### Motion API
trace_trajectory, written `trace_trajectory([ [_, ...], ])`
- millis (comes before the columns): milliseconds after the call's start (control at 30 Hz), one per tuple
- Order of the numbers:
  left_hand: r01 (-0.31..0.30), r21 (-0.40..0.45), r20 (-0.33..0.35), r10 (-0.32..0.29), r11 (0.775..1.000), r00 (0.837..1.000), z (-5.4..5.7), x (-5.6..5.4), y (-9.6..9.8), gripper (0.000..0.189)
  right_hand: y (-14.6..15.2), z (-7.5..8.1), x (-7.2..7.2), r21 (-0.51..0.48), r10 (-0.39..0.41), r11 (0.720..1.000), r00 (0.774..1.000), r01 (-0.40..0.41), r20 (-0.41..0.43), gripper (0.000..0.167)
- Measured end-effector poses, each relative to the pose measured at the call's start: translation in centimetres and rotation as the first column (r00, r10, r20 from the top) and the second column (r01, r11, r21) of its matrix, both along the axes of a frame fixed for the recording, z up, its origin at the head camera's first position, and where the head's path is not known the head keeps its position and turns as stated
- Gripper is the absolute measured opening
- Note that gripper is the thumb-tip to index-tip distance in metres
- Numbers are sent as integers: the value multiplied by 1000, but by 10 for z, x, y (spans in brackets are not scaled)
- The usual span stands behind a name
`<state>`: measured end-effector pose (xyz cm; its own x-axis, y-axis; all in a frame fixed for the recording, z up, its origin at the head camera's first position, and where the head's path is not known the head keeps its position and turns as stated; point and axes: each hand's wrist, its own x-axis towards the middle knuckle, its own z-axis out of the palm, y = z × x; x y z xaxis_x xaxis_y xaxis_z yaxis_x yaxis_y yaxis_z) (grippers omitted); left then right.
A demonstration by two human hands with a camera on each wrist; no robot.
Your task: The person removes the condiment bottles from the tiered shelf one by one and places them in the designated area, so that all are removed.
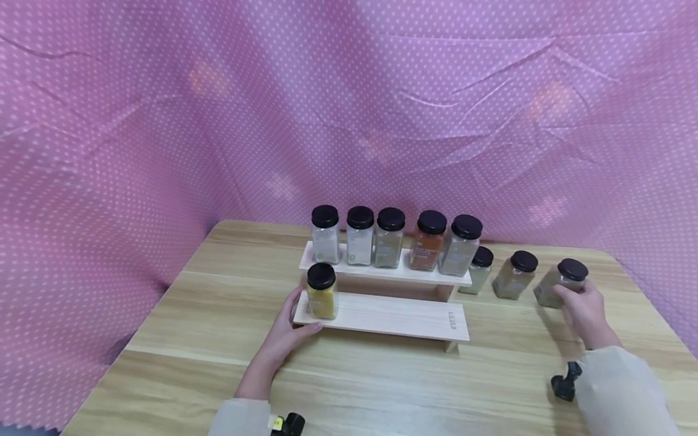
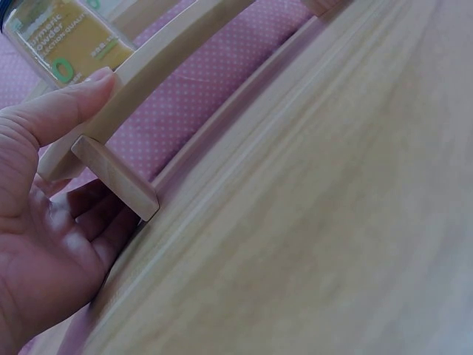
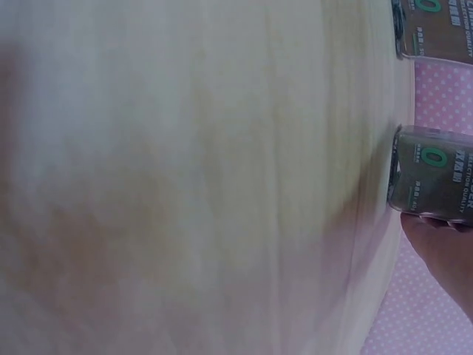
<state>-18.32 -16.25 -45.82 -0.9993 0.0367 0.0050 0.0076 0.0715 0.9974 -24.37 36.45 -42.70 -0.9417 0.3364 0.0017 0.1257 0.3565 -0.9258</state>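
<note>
A two-step wooden spice rack [image 1: 392,312] stands on the table. My left hand [image 1: 282,336] grips the left end of its lower step, the thumb on the edge of the board and the other fingers by the leg [image 2: 118,177]. Just above that thumb is a turmeric powder jar [image 1: 322,301] with a black lid, standing on the lower step. Far to the right, my right hand [image 1: 588,312] holds a brownish-grey spice jar [image 1: 548,286] near the tabletop. Its base [image 3: 395,174] appears at or close to the wood in the right wrist view.
Several black-lidded jars line the upper step, among them a white one [image 1: 325,243] and a red-brown one [image 1: 426,249]. Right of the rack stand a greenish jar [image 1: 475,278], partly hidden, and a brown jar [image 1: 511,281]. A pink dotted cloth [image 1: 349,121] hangs behind the table.
</note>
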Motion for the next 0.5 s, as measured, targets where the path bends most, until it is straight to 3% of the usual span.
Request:
trace_trajectory([
  [233, 9, 4, -8, -9, 1000, 1000, 1, -1, 0, 90, 0, -1, -1, -206, 21, 978, 997, -36, -73, 27],
  [400, 5, -4, -2, -5, 1000, 1000, 0, 0, 0, 90, 0, -4, 1, -131, 49, 990, 998, -54, -38, 35],
  [500, 1, -2, 6, -1, 1000, 1000, 0, 0, 1, 89, 1, -5, 2, -170, 52, 984, 999, -54, -18, 59],
])
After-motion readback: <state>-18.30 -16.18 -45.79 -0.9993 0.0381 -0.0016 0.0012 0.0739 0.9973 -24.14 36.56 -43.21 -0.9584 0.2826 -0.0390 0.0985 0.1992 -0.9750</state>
